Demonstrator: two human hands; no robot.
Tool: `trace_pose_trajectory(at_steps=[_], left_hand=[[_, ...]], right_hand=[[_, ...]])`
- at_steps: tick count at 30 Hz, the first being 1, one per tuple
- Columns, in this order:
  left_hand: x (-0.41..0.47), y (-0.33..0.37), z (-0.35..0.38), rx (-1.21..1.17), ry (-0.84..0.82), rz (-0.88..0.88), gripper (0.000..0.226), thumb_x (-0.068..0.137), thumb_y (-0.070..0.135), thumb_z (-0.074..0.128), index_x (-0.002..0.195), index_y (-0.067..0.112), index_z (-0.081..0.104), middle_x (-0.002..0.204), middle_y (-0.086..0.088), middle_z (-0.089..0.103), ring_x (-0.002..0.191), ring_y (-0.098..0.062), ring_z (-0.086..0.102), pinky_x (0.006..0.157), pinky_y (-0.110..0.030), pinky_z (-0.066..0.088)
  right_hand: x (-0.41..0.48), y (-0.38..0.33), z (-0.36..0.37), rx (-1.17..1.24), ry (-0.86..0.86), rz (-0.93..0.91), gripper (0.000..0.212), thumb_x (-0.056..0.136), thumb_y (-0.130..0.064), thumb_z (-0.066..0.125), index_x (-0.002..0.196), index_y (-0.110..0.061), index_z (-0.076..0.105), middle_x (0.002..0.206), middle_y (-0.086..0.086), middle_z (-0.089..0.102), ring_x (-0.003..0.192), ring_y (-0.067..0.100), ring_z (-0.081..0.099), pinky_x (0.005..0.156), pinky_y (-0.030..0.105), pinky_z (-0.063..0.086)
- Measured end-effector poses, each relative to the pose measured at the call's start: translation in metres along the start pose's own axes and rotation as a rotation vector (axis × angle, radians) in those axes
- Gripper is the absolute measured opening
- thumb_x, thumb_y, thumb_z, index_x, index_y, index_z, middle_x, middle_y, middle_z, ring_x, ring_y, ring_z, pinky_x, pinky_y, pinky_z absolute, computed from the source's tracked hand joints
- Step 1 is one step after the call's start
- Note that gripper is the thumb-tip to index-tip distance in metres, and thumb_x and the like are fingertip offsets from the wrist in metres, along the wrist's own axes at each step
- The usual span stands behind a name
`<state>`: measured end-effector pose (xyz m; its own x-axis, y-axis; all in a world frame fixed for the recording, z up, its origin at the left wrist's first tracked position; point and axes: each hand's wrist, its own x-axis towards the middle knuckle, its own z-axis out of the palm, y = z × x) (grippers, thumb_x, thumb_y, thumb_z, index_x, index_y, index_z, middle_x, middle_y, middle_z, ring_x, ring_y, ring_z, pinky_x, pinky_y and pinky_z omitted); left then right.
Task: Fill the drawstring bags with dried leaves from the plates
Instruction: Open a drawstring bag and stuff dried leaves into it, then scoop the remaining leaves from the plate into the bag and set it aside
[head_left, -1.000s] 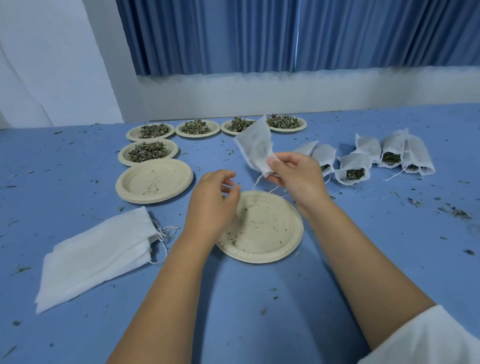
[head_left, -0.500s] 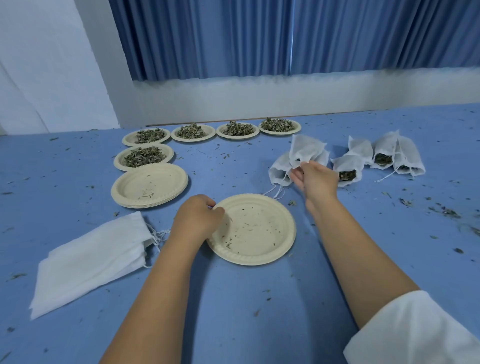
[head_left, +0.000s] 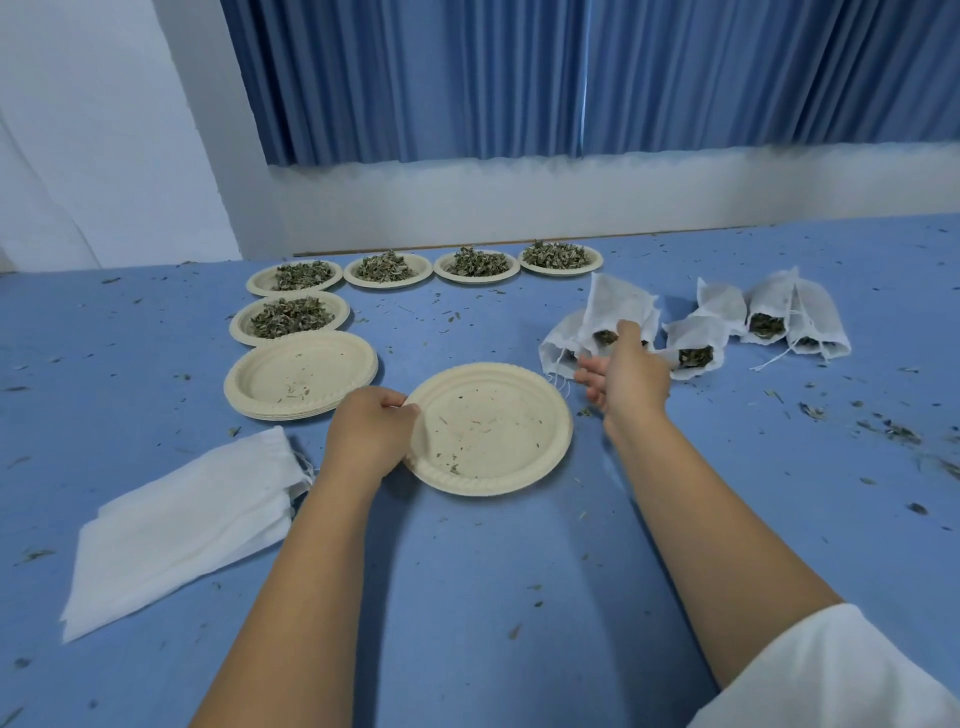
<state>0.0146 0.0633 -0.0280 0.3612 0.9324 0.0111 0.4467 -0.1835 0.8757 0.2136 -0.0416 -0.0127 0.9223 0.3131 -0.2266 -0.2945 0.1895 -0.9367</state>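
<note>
Since one more bag has just been finished and put away, the layout now reads as a pause between rounds. Take the emptied plate (head_left: 493, 431) as the centre of the dial. At 8 o'clock the stack of unfilled drawstring bags (head_left: 182, 525) lies flat on the blue table (head_left: 467, 597), untouched. At 10 o'clock sits the stack of used plates (head_left: 301, 374). Beyond it, from 10 to 12 o'clock, five plates of dried leaves (head_left: 290, 317) wait, one close behind the stack and four in a row farther back.

The left hand (head_left: 371, 436), which a second ago was pinching in the air over the dish, has come down to the emptied plate's 9 o'clock rim. It grips the rim with its fingers curled over the edge. That plate holds only crumbs.

At 2 o'clock the right hand (head_left: 626, 376) has let go. Its fingers are loosely spread and hold nothing, whereas a second ago they pinched the newest filled bag (head_left: 618, 306) up in the air. That bag now leans on the cluster of filled bags (head_left: 769, 301) stretching toward 3 o'clock. Whether a fingertip touches it I cannot tell.

My reading is that this portion is done. The left hand's grip suggests the plate is bound for the used stack before a fresh bag and a full plate are fetched. Five portions remain.
</note>
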Motion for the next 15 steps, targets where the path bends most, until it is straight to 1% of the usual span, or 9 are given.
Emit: trace_pose_trajectory(at_steps=[2, 4, 6, 7, 10, 12, 14, 15], left_hand=[[0.002, 0.001, -0.004, -0.057, 0.063, -0.029, 0.026, 0.091, 0.013, 0.06, 0.068, 0.025, 0.059, 0.069, 0.0, 0.061, 0.065, -0.02, 0.054, 0.075, -0.035, 0.05], [0.003, 0.002, -0.007, -0.103, 0.133, -0.046, 0.023, 0.091, 0.015, 0.061, 0.071, 0.026, 0.058, 0.071, 0.005, 0.06, 0.066, -0.018, 0.055, 0.08, -0.04, 0.054], [0.004, 0.002, -0.01, -0.13, 0.19, -0.048, 0.027, 0.09, 0.015, 0.06, 0.068, 0.028, 0.053, 0.069, 0.004, 0.058, 0.066, -0.021, 0.056, 0.081, -0.044, 0.055], [0.005, 0.002, -0.011, -0.152, 0.208, -0.051, 0.026, 0.09, 0.015, 0.06, 0.069, 0.029, 0.054, 0.069, 0.004, 0.06, 0.067, -0.022, 0.057, 0.081, -0.046, 0.056], [0.005, 0.001, -0.015, -0.213, 0.253, -0.072, 0.011, 0.089, 0.016, 0.059, 0.081, 0.022, 0.063, 0.075, 0.002, 0.065, 0.068, -0.026, 0.063, 0.082, -0.048, 0.057], [0.006, -0.001, -0.017, -0.243, 0.275, -0.092, 0.011, 0.09, 0.017, 0.058, 0.08, 0.021, 0.063, 0.075, 0.0, 0.066, 0.068, -0.031, 0.066, 0.078, -0.045, 0.058], [0.008, -0.004, -0.021, -0.28, 0.299, -0.118, 0.02, 0.09, 0.016, 0.057, 0.071, 0.021, 0.06, 0.068, -0.003, 0.064, 0.064, -0.032, 0.064, 0.069, -0.04, 0.054], [0.01, -0.005, -0.023, -0.3, 0.309, -0.134, 0.021, 0.09, 0.016, 0.057, 0.07, 0.021, 0.06, 0.066, -0.004, 0.063, 0.062, -0.031, 0.062, 0.064, -0.037, 0.051]], right_hand=[[-0.005, 0.004, 0.001, -0.051, -0.024, 0.044, 0.019, 0.09, -0.029, 0.045, 0.078, -0.014, 0.05, 0.064, 0.005, 0.065, 0.039, 0.012, 0.054, 0.038, 0.017, 0.031], [-0.009, 0.009, 0.004, -0.146, -0.086, 0.071, 0.016, 0.09, -0.025, 0.047, 0.081, -0.013, 0.052, 0.059, 0.002, 0.062, 0.035, 0.009, 0.051, 0.037, 0.016, 0.03], [-0.015, 0.015, 0.01, -0.253, -0.167, 0.086, 0.017, 0.091, -0.026, 0.049, 0.083, -0.012, 0.053, 0.06, 0.003, 0.062, 0.034, 0.009, 0.051, 0.037, 0.016, 0.032], [-0.018, 0.017, 0.013, -0.295, -0.209, 0.086, 0.018, 0.092, -0.027, 0.05, 0.083, -0.011, 0.052, 0.061, 0.004, 0.063, 0.035, 0.009, 0.051, 0.037, 0.016, 0.034], [-0.024, 0.023, 0.02, -0.412, -0.332, 0.076, 0.026, 0.091, -0.034, 0.054, 0.083, -0.009, 0.055, 0.063, 0.007, 0.064, 0.038, 0.012, 0.051, 0.038, 0.017, 0.038], [-0.028, 0.027, 0.023, -0.511, -0.393, 0.058, 0.027, 0.087, -0.035, 0.06, 0.081, -0.009, 0.056, 0.06, 0.005, 0.061, 0.038, 0.013, 0.048, 0.039, 0.019, 0.04], [-0.031, 0.03, 0.027, -0.604, -0.426, -0.008, 0.024, 0.084, -0.029, 0.063, 0.072, -0.01, 0.054, 0.058, 0.004, 0.055, 0.037, 0.013, 0.045, 0.04, 0.02, 0.042], [-0.032, 0.031, 0.029, -0.613, -0.446, -0.025, 0.022, 0.084, -0.024, 0.062, 0.07, -0.01, 0.053, 0.057, 0.004, 0.053, 0.036, 0.013, 0.045, 0.04, 0.02, 0.043]])
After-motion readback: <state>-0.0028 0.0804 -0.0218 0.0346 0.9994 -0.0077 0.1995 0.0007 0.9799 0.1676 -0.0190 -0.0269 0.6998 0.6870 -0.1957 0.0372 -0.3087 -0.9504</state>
